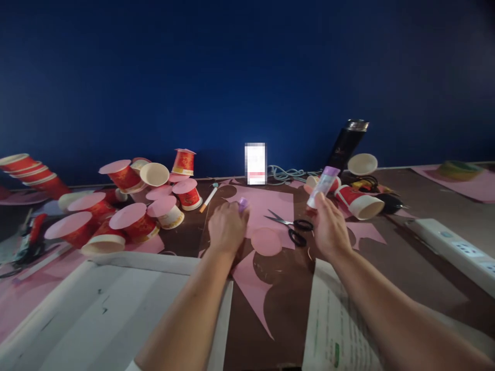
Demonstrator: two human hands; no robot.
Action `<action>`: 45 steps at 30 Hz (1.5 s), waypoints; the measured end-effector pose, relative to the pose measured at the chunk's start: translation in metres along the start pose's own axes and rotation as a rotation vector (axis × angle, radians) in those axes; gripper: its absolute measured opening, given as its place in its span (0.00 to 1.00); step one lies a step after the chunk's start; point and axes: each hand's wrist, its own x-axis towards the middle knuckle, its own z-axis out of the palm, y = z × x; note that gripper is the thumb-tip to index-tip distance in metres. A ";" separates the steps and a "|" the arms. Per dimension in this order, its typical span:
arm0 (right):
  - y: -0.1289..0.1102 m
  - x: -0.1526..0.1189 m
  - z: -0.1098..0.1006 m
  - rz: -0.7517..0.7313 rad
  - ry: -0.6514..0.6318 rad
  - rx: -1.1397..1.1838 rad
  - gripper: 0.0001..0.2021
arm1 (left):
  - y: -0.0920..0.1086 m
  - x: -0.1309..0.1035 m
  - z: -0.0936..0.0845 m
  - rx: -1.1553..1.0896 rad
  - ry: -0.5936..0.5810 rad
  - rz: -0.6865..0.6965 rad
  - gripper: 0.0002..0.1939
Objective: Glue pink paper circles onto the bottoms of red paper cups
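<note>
My right hand (331,229) is closed around a glue stick (324,186), a pale tube with a purple end pointing up. In the fingers of my left hand (227,226) is a small purple cap (243,204). Between the hands lies a pink paper sheet (270,201), with black-handled scissors (288,224) open across it. A pink paper circle (266,242) rests at the sheet's near edge, above a curved pink offcut (255,288). To the left, several red paper cups (129,221) carry pink paper discs.
A white board (127,309) lies front left, printed paper (332,319) front right. A power strip (456,247) is at the right, a black flask (348,141) leans by the wall, and loose cups (363,201) lie nearby. A blurred bright screen (256,162) stands at the back.
</note>
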 end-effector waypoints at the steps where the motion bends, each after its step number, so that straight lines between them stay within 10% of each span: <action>1: -0.001 -0.003 0.002 0.003 -0.010 -0.018 0.21 | -0.005 0.003 0.002 0.042 -0.049 -0.010 0.25; 8: -0.008 -0.013 0.010 0.075 -0.110 0.069 0.18 | -0.007 -0.003 0.007 0.159 -0.109 -0.135 0.28; 11: -0.007 -0.016 0.011 0.123 -0.175 0.102 0.17 | -0.002 -0.006 -0.006 0.103 -0.084 0.035 0.22; 18: -0.009 -0.018 0.011 0.351 -0.352 0.269 0.12 | 0.012 -0.014 -0.020 -0.037 -0.539 0.473 0.16; 29: -0.033 -0.018 -0.001 0.687 -0.847 0.300 0.14 | 0.022 -0.026 -0.009 0.003 -0.494 0.492 0.16; 39: -0.032 -0.012 -0.011 0.698 -0.852 0.271 0.15 | 0.025 -0.021 -0.021 -0.012 -0.598 0.419 0.14; 45: -0.031 -0.012 -0.010 0.702 -0.845 0.271 0.15 | 0.025 -0.027 -0.012 0.036 -0.463 0.491 0.13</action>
